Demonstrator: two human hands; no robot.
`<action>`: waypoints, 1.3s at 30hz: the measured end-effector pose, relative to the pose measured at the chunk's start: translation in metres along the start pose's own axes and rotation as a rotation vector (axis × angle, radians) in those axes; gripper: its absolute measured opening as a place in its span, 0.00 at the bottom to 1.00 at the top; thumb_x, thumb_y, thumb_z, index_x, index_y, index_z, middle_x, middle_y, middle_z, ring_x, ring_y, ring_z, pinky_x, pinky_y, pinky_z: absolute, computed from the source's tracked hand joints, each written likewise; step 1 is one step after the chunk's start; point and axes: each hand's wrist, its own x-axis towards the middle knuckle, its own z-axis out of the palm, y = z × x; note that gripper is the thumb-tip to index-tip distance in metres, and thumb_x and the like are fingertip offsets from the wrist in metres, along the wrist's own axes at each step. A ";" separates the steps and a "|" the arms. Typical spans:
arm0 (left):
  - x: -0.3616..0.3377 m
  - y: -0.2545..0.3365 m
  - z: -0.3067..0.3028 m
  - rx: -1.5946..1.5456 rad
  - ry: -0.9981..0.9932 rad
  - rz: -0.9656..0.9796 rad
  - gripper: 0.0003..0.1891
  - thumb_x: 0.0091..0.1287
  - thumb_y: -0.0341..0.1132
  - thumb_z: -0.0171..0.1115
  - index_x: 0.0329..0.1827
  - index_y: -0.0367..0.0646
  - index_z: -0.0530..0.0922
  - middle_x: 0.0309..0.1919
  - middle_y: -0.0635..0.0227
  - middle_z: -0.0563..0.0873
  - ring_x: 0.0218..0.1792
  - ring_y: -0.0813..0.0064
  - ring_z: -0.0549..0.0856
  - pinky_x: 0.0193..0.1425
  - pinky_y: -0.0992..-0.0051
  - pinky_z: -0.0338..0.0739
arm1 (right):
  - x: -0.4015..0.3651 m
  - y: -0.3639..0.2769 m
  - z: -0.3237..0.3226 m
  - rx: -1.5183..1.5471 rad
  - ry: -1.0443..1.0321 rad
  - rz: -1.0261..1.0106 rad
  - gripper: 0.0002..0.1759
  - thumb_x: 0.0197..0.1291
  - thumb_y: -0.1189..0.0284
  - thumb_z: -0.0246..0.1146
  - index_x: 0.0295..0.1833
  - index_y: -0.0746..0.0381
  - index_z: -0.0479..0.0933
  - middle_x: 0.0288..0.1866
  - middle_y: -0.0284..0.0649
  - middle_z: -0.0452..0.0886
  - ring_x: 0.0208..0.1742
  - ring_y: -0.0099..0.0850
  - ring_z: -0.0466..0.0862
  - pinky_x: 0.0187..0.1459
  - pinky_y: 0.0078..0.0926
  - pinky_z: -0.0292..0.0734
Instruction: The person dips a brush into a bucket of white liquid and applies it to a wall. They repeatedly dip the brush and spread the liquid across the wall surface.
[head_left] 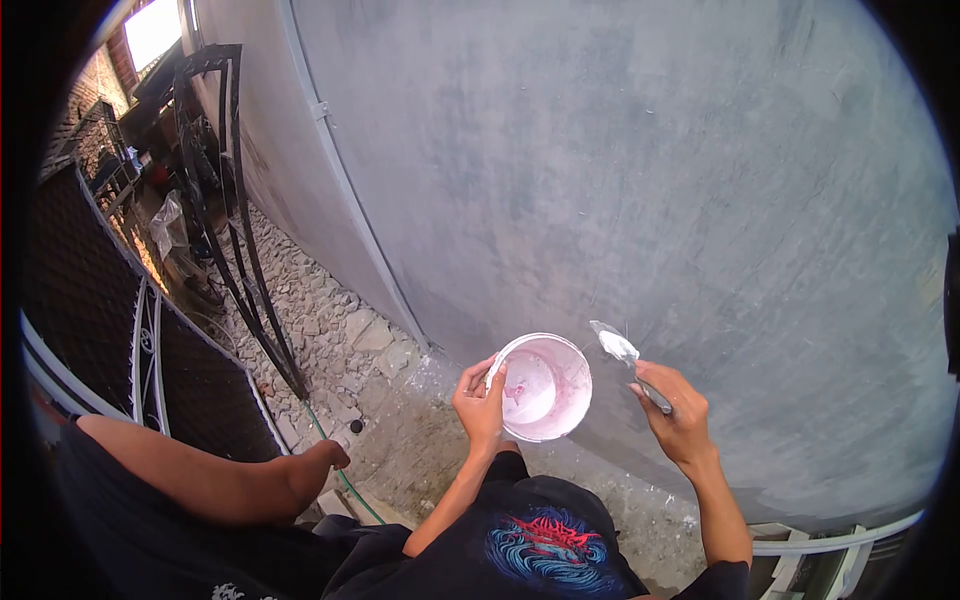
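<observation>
My left hand grips the rim of a round white bucket, thumb over the edge and fingers outside. Pinkish-white smears coat the bucket's inner wall, and a small pink lump shows near its bottom. My right hand is closed round the handle of a putty knife, to the right of the bucket. White paste sits on the blade, which points up and left, close in front of the grey wall.
At lower left, another person's arm reaches in beside me. Rubble covers the ground along the wall's foot, with a green hose nearby. A black metal frame leans at left; a pale railing is at lower right.
</observation>
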 end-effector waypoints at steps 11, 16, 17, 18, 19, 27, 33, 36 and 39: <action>0.005 0.045 0.029 0.040 -0.067 0.228 0.12 0.67 0.20 0.64 0.52 0.28 0.77 0.52 0.46 0.85 0.49 0.71 0.87 0.55 0.76 0.81 | -0.028 -0.050 -0.026 0.444 -0.321 0.131 0.22 0.52 0.81 0.72 0.55 0.59 0.79 0.56 0.42 0.84 0.53 0.39 0.86 0.49 0.32 0.84; -0.008 0.056 0.038 0.022 -0.118 0.310 0.10 0.67 0.20 0.63 0.50 0.29 0.76 0.53 0.43 0.84 0.52 0.70 0.86 0.59 0.75 0.80 | -0.036 -0.054 -0.012 0.415 -0.329 0.165 0.21 0.55 0.81 0.69 0.55 0.60 0.78 0.61 0.43 0.81 0.55 0.42 0.84 0.52 0.34 0.83; -0.010 0.055 0.039 0.007 -0.132 0.346 0.11 0.67 0.20 0.63 0.51 0.29 0.76 0.54 0.42 0.84 0.53 0.69 0.86 0.60 0.74 0.80 | -0.037 -0.055 -0.010 0.430 -0.360 0.198 0.21 0.55 0.82 0.67 0.56 0.61 0.78 0.63 0.43 0.78 0.57 0.44 0.83 0.53 0.36 0.83; -0.012 0.054 0.038 0.008 -0.136 0.345 0.11 0.67 0.20 0.63 0.51 0.29 0.76 0.54 0.42 0.84 0.53 0.69 0.86 0.60 0.74 0.80 | -0.039 -0.056 -0.007 0.430 -0.357 0.201 0.21 0.55 0.82 0.67 0.56 0.61 0.78 0.63 0.43 0.78 0.57 0.44 0.83 0.53 0.36 0.83; -0.013 0.053 0.038 0.017 -0.150 0.386 0.11 0.67 0.19 0.63 0.51 0.29 0.76 0.54 0.41 0.83 0.54 0.67 0.85 0.60 0.73 0.80 | -0.040 -0.057 -0.004 0.434 -0.323 0.197 0.21 0.55 0.82 0.67 0.56 0.61 0.78 0.63 0.43 0.79 0.57 0.44 0.83 0.53 0.36 0.83; -0.024 0.054 0.030 0.038 -0.208 0.497 0.10 0.66 0.18 0.62 0.50 0.29 0.75 0.54 0.39 0.83 0.56 0.63 0.85 0.62 0.69 0.79 | -0.053 -0.064 0.014 0.417 -0.218 0.229 0.20 0.56 0.81 0.67 0.56 0.62 0.78 0.62 0.44 0.79 0.56 0.46 0.83 0.53 0.38 0.82; -0.029 0.052 0.027 0.060 -0.234 0.558 0.11 0.66 0.18 0.63 0.49 0.29 0.75 0.53 0.38 0.83 0.54 0.64 0.86 0.60 0.69 0.80 | -0.064 -0.072 0.018 0.416 -0.197 0.309 0.18 0.59 0.79 0.67 0.55 0.64 0.78 0.62 0.45 0.79 0.57 0.45 0.83 0.54 0.38 0.81; -0.028 0.048 0.023 0.097 -0.256 0.564 0.14 0.63 0.15 0.63 0.51 0.28 0.75 0.52 0.37 0.83 0.53 0.59 0.86 0.58 0.67 0.81 | -0.066 -0.072 0.020 0.421 -0.144 0.314 0.17 0.60 0.77 0.67 0.55 0.64 0.78 0.61 0.45 0.79 0.57 0.44 0.83 0.55 0.38 0.81; -0.029 0.042 0.022 0.104 -0.278 0.556 0.13 0.63 0.16 0.64 0.50 0.28 0.75 0.52 0.37 0.83 0.53 0.60 0.86 0.58 0.67 0.81 | -0.071 -0.072 0.022 0.439 -0.124 0.403 0.16 0.62 0.76 0.67 0.55 0.64 0.79 0.60 0.45 0.80 0.58 0.43 0.84 0.56 0.37 0.80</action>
